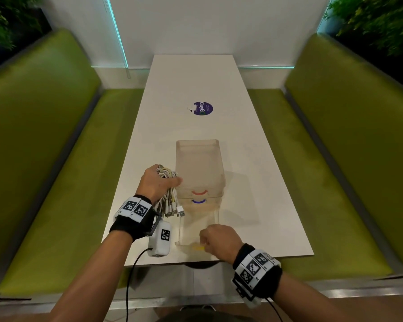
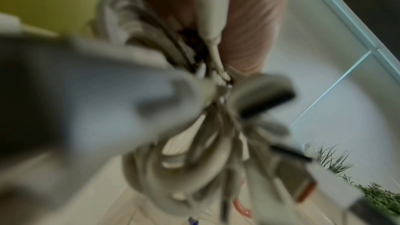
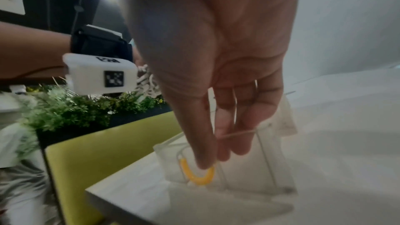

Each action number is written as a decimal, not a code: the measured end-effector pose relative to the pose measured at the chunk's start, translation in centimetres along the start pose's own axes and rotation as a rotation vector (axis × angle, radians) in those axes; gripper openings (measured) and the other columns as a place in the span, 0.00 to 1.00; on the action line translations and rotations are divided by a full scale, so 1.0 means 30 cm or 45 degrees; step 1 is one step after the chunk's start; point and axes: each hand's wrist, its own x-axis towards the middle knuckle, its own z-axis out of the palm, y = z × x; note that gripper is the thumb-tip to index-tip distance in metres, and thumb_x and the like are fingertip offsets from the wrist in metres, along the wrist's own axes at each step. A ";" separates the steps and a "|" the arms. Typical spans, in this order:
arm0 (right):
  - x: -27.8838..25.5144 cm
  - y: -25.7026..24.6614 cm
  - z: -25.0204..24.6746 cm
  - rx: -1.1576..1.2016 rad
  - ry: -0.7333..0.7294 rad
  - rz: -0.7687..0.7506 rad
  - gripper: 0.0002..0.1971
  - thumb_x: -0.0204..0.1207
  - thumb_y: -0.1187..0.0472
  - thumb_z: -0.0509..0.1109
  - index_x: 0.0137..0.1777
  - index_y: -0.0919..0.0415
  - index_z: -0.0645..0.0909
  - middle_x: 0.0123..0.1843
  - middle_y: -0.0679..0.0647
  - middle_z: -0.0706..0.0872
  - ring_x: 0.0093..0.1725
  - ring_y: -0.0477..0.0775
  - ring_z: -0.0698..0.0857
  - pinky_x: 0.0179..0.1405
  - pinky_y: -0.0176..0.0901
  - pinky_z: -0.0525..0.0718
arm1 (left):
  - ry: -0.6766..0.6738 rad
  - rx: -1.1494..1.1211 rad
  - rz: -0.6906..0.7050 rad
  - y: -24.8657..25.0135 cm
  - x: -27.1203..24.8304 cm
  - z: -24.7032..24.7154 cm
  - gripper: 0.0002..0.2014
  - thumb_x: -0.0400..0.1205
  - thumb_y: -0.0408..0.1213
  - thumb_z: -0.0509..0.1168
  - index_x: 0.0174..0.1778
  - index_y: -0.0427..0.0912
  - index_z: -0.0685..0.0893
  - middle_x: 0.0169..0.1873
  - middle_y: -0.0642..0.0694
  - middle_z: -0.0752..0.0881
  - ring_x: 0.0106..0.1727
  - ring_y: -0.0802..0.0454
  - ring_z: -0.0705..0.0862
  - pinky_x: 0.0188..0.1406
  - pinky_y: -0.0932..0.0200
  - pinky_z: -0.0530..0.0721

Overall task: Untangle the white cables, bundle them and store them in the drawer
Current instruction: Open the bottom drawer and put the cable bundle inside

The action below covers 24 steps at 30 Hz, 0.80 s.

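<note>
Both forearms come in from the near edge, each with a black wrist strap, and they reach over the long white table (image 1: 196,89) that stands between two green benches (image 1: 44,147). On the table, a little right of the middle, stands the clear plastic drawer unit (image 1: 199,168); its upper two drawers, with a red and a blue handle, are closed, and the lowest drawer (image 1: 198,228) is pulled out toward the near edge and looks empty. To the left of the unit, above the table, the left hand (image 1: 155,182) holds the bundle of white cables (image 1: 170,196). All its fingers are wrapped tight around the middle of the bundle, with the thumb pressed over the front, the loops come out on the far side, and the plugs hang down on the near side. I judge the bundle is light and soft, so it can spring open or slip apart; the best place to hold is the middle, where all strands cross. The right hand (image 1: 219,240) is at the near end of the open drawer. In the right wrist view its thumb and fingers (image 3: 223,143) are close together and pinch the yellow handle (image 3: 198,175) and the drawer's front wall. I think the clear plastic is smooth and somewhat slippery.
</note>
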 end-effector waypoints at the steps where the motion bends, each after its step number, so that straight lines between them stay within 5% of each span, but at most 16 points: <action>1: -0.007 -0.006 0.012 0.001 -0.034 -0.025 0.12 0.76 0.68 0.62 0.55 0.62 0.82 0.55 0.60 0.84 0.53 0.63 0.83 0.41 0.45 0.71 | -0.001 -0.002 0.001 -0.002 0.001 0.000 0.18 0.66 0.40 0.81 0.42 0.37 0.80 0.38 0.39 0.87 0.38 0.43 0.85 0.36 0.56 0.82; 6: -0.042 -0.013 -0.015 0.213 -0.034 -0.041 0.16 0.77 0.57 0.69 0.64 0.58 0.80 0.60 0.57 0.83 0.58 0.58 0.82 0.50 0.44 0.74 | -0.002 0.057 0.044 0.003 -0.002 -0.013 0.19 0.66 0.42 0.81 0.42 0.38 0.80 0.38 0.40 0.87 0.38 0.43 0.84 0.37 0.55 0.82; 9: -0.065 -0.023 -0.118 0.562 0.207 -0.023 0.24 0.76 0.46 0.70 0.69 0.55 0.77 0.62 0.51 0.82 0.55 0.50 0.82 0.54 0.40 0.78 | 0.078 0.070 0.120 0.025 -0.041 -0.040 0.18 0.67 0.42 0.80 0.41 0.39 0.79 0.36 0.43 0.86 0.37 0.45 0.83 0.38 0.55 0.82; 11: -0.077 -0.051 -0.202 0.859 0.367 -0.051 0.27 0.76 0.43 0.68 0.72 0.55 0.74 0.64 0.50 0.81 0.57 0.46 0.81 0.59 0.39 0.79 | 0.091 -0.044 0.185 0.054 -0.092 -0.052 0.17 0.68 0.41 0.80 0.43 0.40 0.80 0.35 0.44 0.86 0.35 0.49 0.83 0.37 0.55 0.83; 14: -0.076 -0.110 -0.296 1.278 0.294 -0.205 0.36 0.72 0.37 0.63 0.78 0.52 0.65 0.71 0.47 0.77 0.68 0.44 0.78 0.70 0.43 0.76 | -0.067 -0.450 0.284 0.104 -0.195 -0.033 0.15 0.71 0.35 0.78 0.48 0.37 0.82 0.34 0.42 0.85 0.33 0.49 0.84 0.35 0.55 0.85; 18: -0.080 -0.164 -0.342 1.570 0.165 -0.385 0.33 0.77 0.52 0.69 0.80 0.48 0.60 0.72 0.45 0.77 0.70 0.39 0.77 0.71 0.39 0.76 | -0.137 -1.107 0.278 0.120 -0.289 0.043 0.14 0.70 0.37 0.75 0.50 0.45 0.82 0.36 0.43 0.82 0.38 0.45 0.82 0.40 0.49 0.84; 21: -0.093 -0.154 -0.358 1.542 0.151 -0.431 0.32 0.78 0.60 0.71 0.79 0.47 0.62 0.70 0.47 0.80 0.68 0.41 0.80 0.69 0.40 0.78 | -0.134 -1.155 0.345 0.100 -0.314 0.074 0.17 0.74 0.42 0.71 0.58 0.46 0.80 0.50 0.44 0.87 0.54 0.47 0.85 0.50 0.49 0.84; 24: -0.096 -0.148 -0.340 1.484 0.255 -0.403 0.22 0.78 0.61 0.71 0.71 0.51 0.73 0.61 0.50 0.86 0.62 0.46 0.84 0.65 0.45 0.82 | -0.143 -1.068 0.415 0.086 -0.324 0.089 0.20 0.84 0.49 0.59 0.69 0.44 0.76 0.57 0.51 0.86 0.60 0.56 0.84 0.56 0.61 0.82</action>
